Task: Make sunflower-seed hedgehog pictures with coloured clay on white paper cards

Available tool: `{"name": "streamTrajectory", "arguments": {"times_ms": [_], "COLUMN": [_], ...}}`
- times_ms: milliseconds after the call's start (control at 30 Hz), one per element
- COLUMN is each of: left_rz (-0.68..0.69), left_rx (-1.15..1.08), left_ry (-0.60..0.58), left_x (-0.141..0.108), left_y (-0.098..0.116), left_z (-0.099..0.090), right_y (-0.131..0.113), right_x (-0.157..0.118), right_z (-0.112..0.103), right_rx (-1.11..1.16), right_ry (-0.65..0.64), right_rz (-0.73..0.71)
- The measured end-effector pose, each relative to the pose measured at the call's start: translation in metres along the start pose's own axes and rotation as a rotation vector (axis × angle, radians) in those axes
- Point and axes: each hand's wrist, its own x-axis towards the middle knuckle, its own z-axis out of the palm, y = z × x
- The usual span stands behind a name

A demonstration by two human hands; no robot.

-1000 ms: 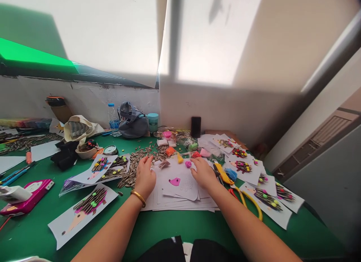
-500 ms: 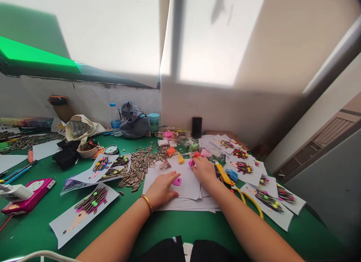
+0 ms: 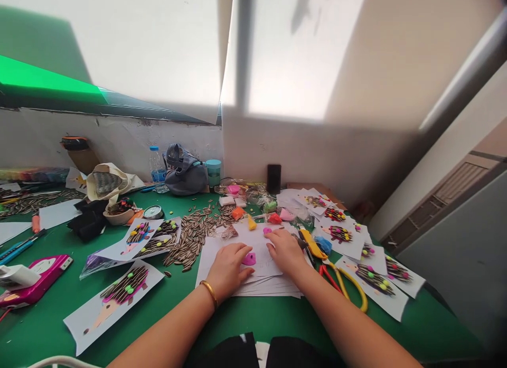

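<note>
My left hand (image 3: pixel 228 267) lies on a stack of white paper (image 3: pixel 257 286), fingers stretched and thumb apart. At its fingertips is a flattened piece of magenta clay (image 3: pixel 249 259) with a small dark spot on it. My right hand (image 3: pixel 285 250) rests on the right part of the paper with its fingers apart. A small lump of magenta clay (image 3: pixel 267 230) lies just past its fingertips; whether they touch it I cannot tell. Yellow clay (image 3: pixel 252 223), orange clay (image 3: pixel 238 213) and red clay (image 3: pixel 274 218) sit along the paper's far edge.
Sunflower seeds (image 3: pixel 194 232) are heaped left of the paper. Hedgehog pictures (image 3: pixel 113 304) with seed spines lie on both sides. Yellow-handled pliers (image 3: pixel 352 289) and a yellow tool (image 3: pixel 312 245) are at the right. A phone (image 3: pixel 273 179) leans on the wall.
My right hand has drawn back slightly from the small magenta lump, which now shows on the paper beyond the fingers. My left hand has stayed by the flattened piece. The view has shifted slightly.
</note>
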Motion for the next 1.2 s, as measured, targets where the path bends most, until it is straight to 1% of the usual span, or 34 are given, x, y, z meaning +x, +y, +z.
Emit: {"name": "streamTrajectory", "arguments": {"times_ms": [67, 167, 267, 467, 633, 733, 833, 933, 1000, 1100, 1200], "left_rz": [0.008, -0.002, -0.024, -0.054, -0.034, 0.000, 0.003, -0.069, -0.129, -0.203, -0.209], "left_rx": [-0.012, -0.024, -0.023, -0.010, -0.015, -0.021, -0.015, 0.038, 0.087, 0.143, 0.150], "left_ry": [-0.016, -0.075, -0.120, -0.138, -0.133, -0.086, 0.022, 0.165, 0.231, 0.275, 0.259], "left_x": [0.001, 0.001, 0.001, -0.001, -0.002, -0.002, 0.000, 0.003, 0.005, 0.007, 0.007], "left_y": [-0.001, -0.001, 0.000, 0.002, 0.001, -0.001, -0.003, -0.010, -0.016, -0.025, -0.029], "left_z": [0.003, 0.007, 0.007, 0.002, 0.004, 0.004, 0.001, -0.005, -0.009, -0.012, -0.011], "right_y": [-0.003, -0.005, -0.004, -0.001, -0.002, -0.002, -0.002, -0.001, 0.000, 0.001, 0.000], "right_x": [-0.014, -0.031, -0.041, -0.043, -0.043, -0.043, -0.043, -0.043, -0.043, -0.043, -0.043], "right_z": [0.000, 0.004, 0.011, 0.017, 0.017, 0.017, 0.018, 0.019, 0.019, 0.019, 0.019], "right_rx": [0.044, 0.078, 0.102, 0.173, 0.198, 0.203, 0.214, 0.232, 0.245, 0.258, 0.266], "right_ry": [-0.020, -0.042, -0.040, 0.001, 0.031, 0.047, 0.052, 0.053, 0.057, 0.064, 0.070], "right_rz": [-0.027, -0.040, -0.041, -0.043, -0.044, -0.051, -0.060, -0.070, -0.072, -0.066, -0.065]}}
